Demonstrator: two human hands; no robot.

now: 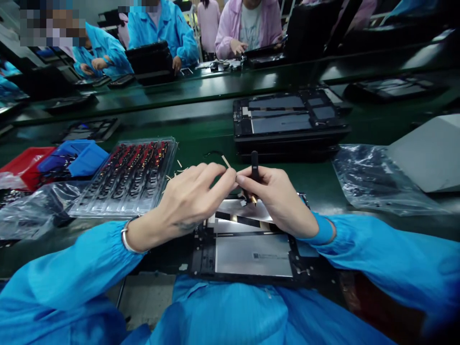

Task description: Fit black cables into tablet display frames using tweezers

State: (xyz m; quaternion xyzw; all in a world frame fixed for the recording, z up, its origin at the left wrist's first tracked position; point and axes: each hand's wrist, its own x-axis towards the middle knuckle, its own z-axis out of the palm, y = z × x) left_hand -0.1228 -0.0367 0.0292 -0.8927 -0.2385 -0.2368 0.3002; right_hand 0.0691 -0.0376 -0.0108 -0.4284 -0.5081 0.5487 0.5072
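Two hands meet above the opened tablet

I see the opened tablet (pixel 251 256) lying flat at the near edge of the green bench (pixel 201 127), its silver panels facing up. The left hand (pixel 196 194) and right hand (pixel 282 191) meet at the fingertips over its far edge. The left is narrowed to a pinch, with a thin pale strip (pixel 225 161) at its fingertips. The right curls around a slim black stick (pixel 255 165), held upright; a small gold-tipped piece (pixel 253 198) shows below it, but I cannot tell what holds that. The hands block part of my view of the tablet's far half.

Directly beyond the tablet, a stack of tablets (pixel 283 120) fills the way ahead. Right of it lies a clear plastic bag (pixel 377 177) with dark contents, a pale grey box (pixel 429 151) just beside. Pale scraps (pixel 175 173) are scattered to its left.

Farther left of the tablet, a clear plastic tray (pixel 108 210) carries rows of small black, red and gold parts. Past that, a blue bin (pixel 88 163) holds tangled black cables; a red bin (pixel 30 160) next to it has clear plastic over its front. Well beyond the tablet, co-workers in blue (pixel 161 31) and pink jackets (pixel 230 26) work across the line.
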